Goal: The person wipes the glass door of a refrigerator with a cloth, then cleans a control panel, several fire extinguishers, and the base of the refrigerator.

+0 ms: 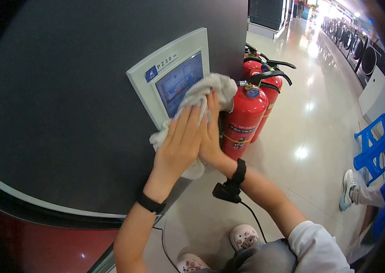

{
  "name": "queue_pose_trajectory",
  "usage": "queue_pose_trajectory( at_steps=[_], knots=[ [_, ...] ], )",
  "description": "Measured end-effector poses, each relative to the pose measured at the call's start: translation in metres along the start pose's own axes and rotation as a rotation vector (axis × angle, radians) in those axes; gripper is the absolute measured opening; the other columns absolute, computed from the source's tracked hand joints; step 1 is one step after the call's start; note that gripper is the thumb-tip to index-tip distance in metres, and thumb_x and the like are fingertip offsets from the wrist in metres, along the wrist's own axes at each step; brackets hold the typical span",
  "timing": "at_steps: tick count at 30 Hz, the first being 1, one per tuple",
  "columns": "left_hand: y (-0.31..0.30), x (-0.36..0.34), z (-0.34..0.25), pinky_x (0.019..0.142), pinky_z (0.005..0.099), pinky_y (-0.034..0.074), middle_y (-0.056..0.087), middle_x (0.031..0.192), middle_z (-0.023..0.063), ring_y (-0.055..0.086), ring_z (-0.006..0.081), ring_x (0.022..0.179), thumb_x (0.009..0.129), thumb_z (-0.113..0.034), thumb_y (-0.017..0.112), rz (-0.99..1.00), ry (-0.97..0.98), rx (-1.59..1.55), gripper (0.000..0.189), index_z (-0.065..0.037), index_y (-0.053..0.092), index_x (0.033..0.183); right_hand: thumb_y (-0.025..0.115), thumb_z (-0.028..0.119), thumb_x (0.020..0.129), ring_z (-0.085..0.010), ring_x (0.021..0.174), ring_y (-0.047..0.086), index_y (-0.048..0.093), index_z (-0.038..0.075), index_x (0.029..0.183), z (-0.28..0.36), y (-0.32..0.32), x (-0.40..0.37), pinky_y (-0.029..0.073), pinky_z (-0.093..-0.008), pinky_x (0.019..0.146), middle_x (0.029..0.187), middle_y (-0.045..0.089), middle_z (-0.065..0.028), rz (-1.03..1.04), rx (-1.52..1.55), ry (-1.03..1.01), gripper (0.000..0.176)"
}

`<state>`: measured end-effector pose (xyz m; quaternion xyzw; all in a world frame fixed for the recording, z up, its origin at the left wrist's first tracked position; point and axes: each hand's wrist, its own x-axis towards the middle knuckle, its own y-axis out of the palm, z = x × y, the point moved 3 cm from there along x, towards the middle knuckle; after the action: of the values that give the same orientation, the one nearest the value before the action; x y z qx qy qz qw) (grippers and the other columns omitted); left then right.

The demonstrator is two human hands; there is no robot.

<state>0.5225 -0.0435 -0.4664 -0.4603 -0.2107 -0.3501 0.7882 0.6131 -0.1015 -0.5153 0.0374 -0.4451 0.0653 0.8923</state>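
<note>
A damp-looking white cloth (217, 86) is bunched against a light grey display panel (139, 75) marked PZ30, covering the lower right part of its screen (179, 82). My left hand (176, 143) holds the cloth against the panel, its fingers long and close together. Beside it and touching it, my right hand (210, 136) also grips the cloth, with its fingers partly hidden in the folds. The panel is set in a large dark grey cabinet face (65, 113).
Red fire extinguishers (243, 116) stand close to the right of my hands. A cable (254, 214) hangs from my right wrist. A blue plastic stool (374, 150) and another person's shoe (348, 189) are at the right. Washing machines (358, 48) line the far aisle.
</note>
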Motion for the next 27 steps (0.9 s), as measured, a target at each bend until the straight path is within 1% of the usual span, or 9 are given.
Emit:
queue_pose_trajectory(
  at_steps=[4,7,9,14,16,17,21,23,27],
  knots=[
    [0.000,-0.042,0.000,0.097,0.0377,0.038,0.049,0.128,0.0104,0.046,0.0249,0.120,0.082,-0.010,0.050,0.061,0.085,-0.162,0.037,-0.008,0.055,0.119,0.035,0.019,0.094,-0.0293,0.137,0.011,0.009,-0.004,0.141,-0.035,0.025,-0.085,0.010,-0.0371,0.110,0.147,0.011,-0.0203,0.275,-0.047,0.160,0.058],
    [-0.005,-0.062,-0.003,0.096,0.0386,0.040,0.050,0.127,0.0111,0.049,0.0255,0.117,0.081,-0.009,0.052,0.124,0.064,-0.311,0.035,-0.007,0.057,0.115,0.037,0.022,0.094,-0.0282,0.137,0.011,0.006,-0.004,0.141,-0.027,0.034,-0.107,0.010,-0.0368,0.110,0.148,0.009,-0.0202,0.420,0.248,0.285,0.062],
    [-0.009,-0.066,-0.005,0.095,0.0406,0.040,0.050,0.126,0.0122,0.049,0.0275,0.116,0.079,-0.008,0.054,0.118,-0.008,-0.448,0.038,-0.006,0.056,0.117,0.039,0.017,0.094,-0.0285,0.136,0.015,0.006,-0.004,0.141,0.005,0.021,-0.094,0.013,-0.0370,0.110,0.147,0.011,-0.0200,0.169,0.190,0.284,0.061],
    [-0.019,-0.052,-0.018,0.094,0.0442,0.041,0.048,0.127,0.0147,0.048,0.0316,0.116,0.078,-0.006,0.054,-0.029,-0.074,-0.599,0.040,-0.005,0.052,0.119,0.041,0.012,0.093,-0.0280,0.133,0.024,0.015,-0.003,0.140,0.019,-0.012,-0.075,0.018,-0.0378,0.108,0.144,0.023,-0.0184,-0.013,-0.011,0.057,0.056],
    [-0.011,-0.040,-0.031,0.095,0.0446,0.039,0.045,0.129,0.0139,0.047,0.0307,0.116,0.080,-0.010,0.052,-0.122,-0.113,-0.730,0.042,-0.004,0.049,0.121,0.050,0.011,0.089,-0.0258,0.125,0.037,0.034,-0.002,0.132,0.023,-0.030,-0.072,0.026,-0.0363,0.105,0.135,0.039,-0.0168,-0.084,-0.053,0.042,0.048],
    [-0.014,-0.030,-0.035,0.096,0.0444,0.039,0.043,0.129,0.0141,0.046,0.0305,0.117,0.080,-0.013,0.052,-0.164,-0.119,-0.761,0.042,-0.004,0.049,0.121,0.053,0.009,0.086,-0.0248,0.115,0.046,0.043,-0.002,0.125,0.001,-0.043,-0.084,0.034,-0.0358,0.099,0.125,0.049,-0.0148,-0.071,-0.013,0.225,0.041],
    [-0.013,0.013,-0.054,0.096,0.0437,0.038,0.042,0.129,0.0132,0.044,0.0294,0.117,0.078,-0.018,0.054,-0.305,-0.175,-0.824,0.044,-0.004,0.049,0.119,0.058,0.011,0.085,-0.0212,0.104,0.051,0.039,0.000,0.127,0.017,-0.092,-0.046,0.041,-0.0339,0.088,0.120,0.050,-0.0114,-0.196,-0.302,0.065,0.047],
    [-0.024,0.039,-0.061,0.097,0.0427,0.037,0.043,0.128,0.0112,0.040,0.0284,0.121,0.076,-0.024,0.057,-0.638,-0.135,-0.678,0.048,-0.005,0.049,0.119,0.059,0.010,0.084,-0.0208,0.103,0.051,0.040,0.000,0.126,0.020,-0.120,-0.016,0.041,-0.0337,0.088,0.118,0.050,-0.0110,-0.321,-0.374,-0.148,0.047],
    [-0.010,0.099,-0.076,0.095,0.0437,0.037,0.037,0.130,0.0111,0.042,0.0300,0.114,0.074,-0.022,0.058,-0.674,-0.141,-0.876,0.040,-0.003,0.055,0.109,0.061,0.009,0.083,-0.0201,0.103,0.050,0.041,0.000,0.124,0.017,-0.164,0.045,0.040,-0.0332,0.088,0.115,0.051,-0.0104,-0.474,-0.530,-0.544,0.046]
  ],
)
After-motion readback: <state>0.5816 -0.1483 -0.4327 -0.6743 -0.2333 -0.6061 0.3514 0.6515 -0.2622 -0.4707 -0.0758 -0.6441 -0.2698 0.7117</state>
